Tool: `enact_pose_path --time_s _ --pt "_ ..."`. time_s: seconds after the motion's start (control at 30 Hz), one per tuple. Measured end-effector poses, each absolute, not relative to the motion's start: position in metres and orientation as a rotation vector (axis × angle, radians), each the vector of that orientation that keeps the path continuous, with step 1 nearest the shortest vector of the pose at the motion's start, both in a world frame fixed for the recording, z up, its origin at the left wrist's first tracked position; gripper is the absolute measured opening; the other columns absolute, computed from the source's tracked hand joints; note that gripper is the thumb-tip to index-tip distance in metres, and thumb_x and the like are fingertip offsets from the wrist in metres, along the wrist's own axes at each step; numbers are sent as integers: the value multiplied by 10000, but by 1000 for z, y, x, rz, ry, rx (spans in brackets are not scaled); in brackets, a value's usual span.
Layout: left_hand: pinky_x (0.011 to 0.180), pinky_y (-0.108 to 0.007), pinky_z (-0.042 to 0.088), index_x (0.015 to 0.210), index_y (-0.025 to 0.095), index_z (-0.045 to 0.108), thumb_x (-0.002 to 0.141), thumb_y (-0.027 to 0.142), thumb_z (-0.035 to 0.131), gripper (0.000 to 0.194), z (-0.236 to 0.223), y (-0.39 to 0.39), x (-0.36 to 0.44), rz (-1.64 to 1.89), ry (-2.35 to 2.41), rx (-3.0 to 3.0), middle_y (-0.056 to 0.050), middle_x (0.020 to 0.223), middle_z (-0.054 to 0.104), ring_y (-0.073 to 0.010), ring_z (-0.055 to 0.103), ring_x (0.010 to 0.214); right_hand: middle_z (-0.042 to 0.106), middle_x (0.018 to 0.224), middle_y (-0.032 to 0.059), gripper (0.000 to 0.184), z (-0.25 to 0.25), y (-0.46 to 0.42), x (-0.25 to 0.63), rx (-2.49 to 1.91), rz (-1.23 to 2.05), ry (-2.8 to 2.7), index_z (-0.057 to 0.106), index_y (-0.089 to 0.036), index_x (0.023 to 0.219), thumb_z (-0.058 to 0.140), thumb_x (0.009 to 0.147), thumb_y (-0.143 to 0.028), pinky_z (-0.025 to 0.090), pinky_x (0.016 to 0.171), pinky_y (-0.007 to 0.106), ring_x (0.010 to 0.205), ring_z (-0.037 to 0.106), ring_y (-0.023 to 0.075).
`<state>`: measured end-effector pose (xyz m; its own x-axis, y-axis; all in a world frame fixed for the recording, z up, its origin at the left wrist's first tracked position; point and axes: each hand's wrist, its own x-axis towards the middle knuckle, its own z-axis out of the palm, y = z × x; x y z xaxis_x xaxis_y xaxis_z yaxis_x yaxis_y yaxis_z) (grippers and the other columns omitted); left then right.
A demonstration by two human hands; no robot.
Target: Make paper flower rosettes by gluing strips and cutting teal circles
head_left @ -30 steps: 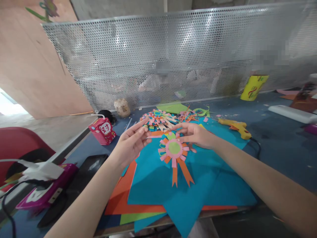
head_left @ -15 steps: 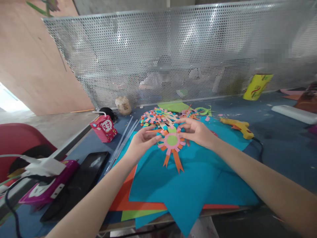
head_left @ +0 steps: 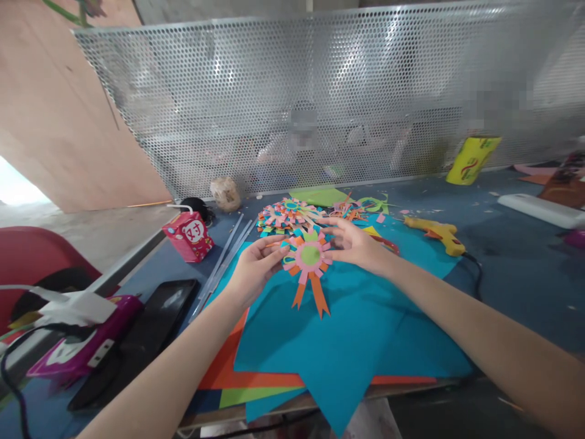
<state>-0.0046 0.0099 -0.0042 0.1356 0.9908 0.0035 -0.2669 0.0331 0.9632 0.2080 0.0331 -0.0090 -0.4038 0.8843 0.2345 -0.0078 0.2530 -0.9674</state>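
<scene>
A paper rosette (head_left: pixel 300 268) with a green centre, pink and orange fringe and two orange tails is held up above blue paper sheets (head_left: pixel 311 341). My left hand (head_left: pixel 259 263) pinches its left edge, thumb in front and fingers partly behind. At the right edge, my right hand (head_left: pixel 359 245) has its thumb against the pink fringe and its fingers curved around the far side, partly hidden. Just behind lies a pile of similar fringed rosettes (head_left: pixel 287 213), with shredded paper strips (head_left: pixel 351 211) beside it.
A yellow glue gun (head_left: pixel 439 235) lies to the right, its cord trailing. Clear glue sticks (head_left: pixel 223 262), a red drink carton (head_left: pixel 189 236), a black phone (head_left: pixel 137 341) and a purple power strip (head_left: pixel 86 347) are on the left. A perforated metal screen (head_left: pixel 256 91) stands behind.
The rosette has shifted slightly left with my left hand. My right hand has opened a little around its edge, and something yellow and red now shows behind the right wrist.
</scene>
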Motion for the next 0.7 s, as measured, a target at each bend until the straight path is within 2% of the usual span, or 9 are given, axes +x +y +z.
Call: enact_pose_path --time_s 0.1,0.2,0.37,0.5,0.7 --pt "620 -231 510 947 143 608 621 224 737 360 -5 11 -5 1227 903 1052 7 666 645 -106 620 640 598 966 37 599 -7 30 204 -823 1401 -1646 403 -219 1117 699 598 -183 519 666 262 814 601 139" --pt "618 -225 506 948 143 607 637 224 727 343 -6 10 -4 1223 892 1079 5 678 645 -102 615 639 596 759 -19 581 -7 28 200 -860 1417 -1619 421 -198 1082 706 576 -185 509 602 235 709 593 123" --pt "678 -251 505 1012 161 573 686 278 685 364 -8 6 4 1203 835 1167 -12 769 659 -119 626 721 564 801 -18 539 -12 27 195 -910 1277 -1570 448 -201 1033 714 565 -185 494 568 204 726 569 111" --pt "679 -267 501 1009 157 537 590 209 752 474 -7 3 13 1200 893 1254 -20 823 667 -148 633 754 542 747 -28 475 -12 25 193 -940 1205 -1546 443 -202 989 683 580 -170 492 530 218 683 571 120" --pt "721 -281 495 873 130 552 606 220 736 337 -4 -1 19 1208 854 1302 -35 802 691 -158 647 746 550 702 -47 417 -6 18 188 -943 1138 -1527 468 -210 929 683 573 -182 499 518 244 579 578 115"
